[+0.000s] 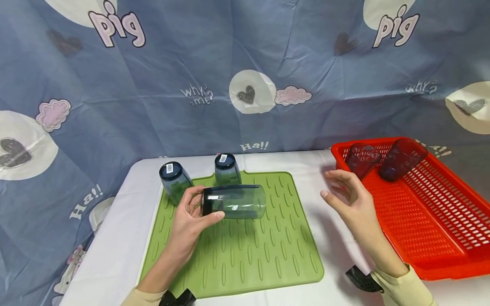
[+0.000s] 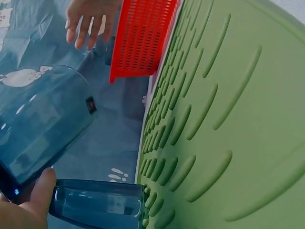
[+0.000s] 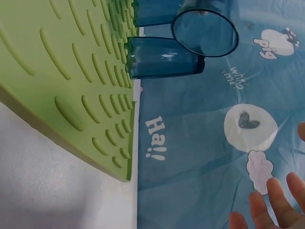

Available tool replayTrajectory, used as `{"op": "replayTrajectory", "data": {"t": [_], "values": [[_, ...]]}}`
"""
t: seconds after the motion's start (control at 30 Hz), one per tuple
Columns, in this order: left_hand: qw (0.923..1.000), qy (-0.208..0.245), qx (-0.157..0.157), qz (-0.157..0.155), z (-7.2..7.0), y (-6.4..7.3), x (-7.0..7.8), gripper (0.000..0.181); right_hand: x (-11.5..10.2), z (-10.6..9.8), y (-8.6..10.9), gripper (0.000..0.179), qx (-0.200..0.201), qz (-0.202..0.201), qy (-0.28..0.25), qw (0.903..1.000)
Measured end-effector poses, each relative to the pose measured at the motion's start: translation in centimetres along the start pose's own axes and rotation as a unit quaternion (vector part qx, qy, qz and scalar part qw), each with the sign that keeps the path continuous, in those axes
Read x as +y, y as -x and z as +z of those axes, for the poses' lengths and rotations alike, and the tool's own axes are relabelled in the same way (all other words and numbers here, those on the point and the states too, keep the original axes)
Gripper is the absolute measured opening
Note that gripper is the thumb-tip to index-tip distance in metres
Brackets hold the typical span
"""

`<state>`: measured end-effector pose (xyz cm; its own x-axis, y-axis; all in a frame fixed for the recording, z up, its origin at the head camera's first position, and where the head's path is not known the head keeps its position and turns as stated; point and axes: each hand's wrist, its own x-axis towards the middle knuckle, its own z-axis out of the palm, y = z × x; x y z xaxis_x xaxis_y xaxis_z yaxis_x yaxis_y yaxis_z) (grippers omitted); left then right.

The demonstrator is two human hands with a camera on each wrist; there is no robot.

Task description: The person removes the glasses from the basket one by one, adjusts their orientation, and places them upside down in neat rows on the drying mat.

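My left hand (image 1: 187,225) grips a blue-tinted drinking glass (image 1: 239,203) by its base end. The glass lies on its side in the air over the green drying mat (image 1: 264,255), its mouth turned to the right. Two similar glasses stand upside down at the mat's back: one glass (image 1: 174,180) at the left corner, another glass (image 1: 227,169) nearer the middle. Held away from everything, my right hand (image 1: 354,204) has its fingers loosely bent, beside the red basket's left wall. The right wrist view shows the held glass's round mouth (image 3: 205,32) toward the camera.
The red plastic basket (image 1: 421,238) sits on the right of the white-covered table (image 1: 115,221). Inside its back end lean two more glasses, one glass (image 1: 361,159) at the left and one glass (image 1: 402,159) at the right. A printed blue cloth (image 1: 214,123) hangs behind the table.
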<state>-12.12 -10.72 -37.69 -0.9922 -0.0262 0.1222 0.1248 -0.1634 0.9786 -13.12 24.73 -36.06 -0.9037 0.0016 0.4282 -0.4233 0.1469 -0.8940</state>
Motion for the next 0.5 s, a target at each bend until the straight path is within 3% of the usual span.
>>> {"op": "replayTrajectory", "data": {"t": [0.3, 0.5], "values": [[0.9995, -0.024, -0.008, -0.019, -0.01, -0.06, 0.35, 0.073, 0.15, -0.02, -0.16, 0.041, -0.003, -0.027, -0.013, 0.9996], [0.9994, -0.031, -0.002, -0.013, 0.12, -0.06, 0.55, 0.070, 0.18, -0.10, -0.14, 0.039, -0.009, -0.038, -0.012, 0.9992]]}}
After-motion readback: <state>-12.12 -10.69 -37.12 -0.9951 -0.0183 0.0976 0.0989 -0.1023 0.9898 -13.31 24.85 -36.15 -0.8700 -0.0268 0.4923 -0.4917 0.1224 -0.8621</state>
